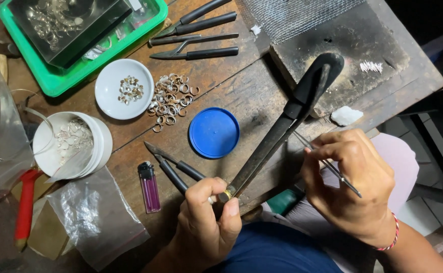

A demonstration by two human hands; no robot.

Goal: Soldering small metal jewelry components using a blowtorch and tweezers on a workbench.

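A worn, dark wooden table (241, 96) fills the view from above, crowded with jewellery-making things. The left hand (206, 222) is clenched around the jaw end of long black-handled pliers (282, 126), whose handles point up and away; a small gold ring (227, 194) sits right at the fingertips, apparently pinched in the pliers so it stays put. The right hand (345, 182) is closed on slim metal tweezers (327, 166), their tip pointing in towards the pliers, near but not touching the ring.

Within easy reach lie a loose heap of small metal rings (171, 98), a white dish (124, 89) with tiny pieces, a round blue lid (214, 132), a purple lighter (149, 187), another pair of black-handled pliers (173, 167) and a white tub (72, 144). Further back stand a green tray (74, 76), cutters and shears (196, 35), and a charred block (343, 55) partly covered by wire mesh.
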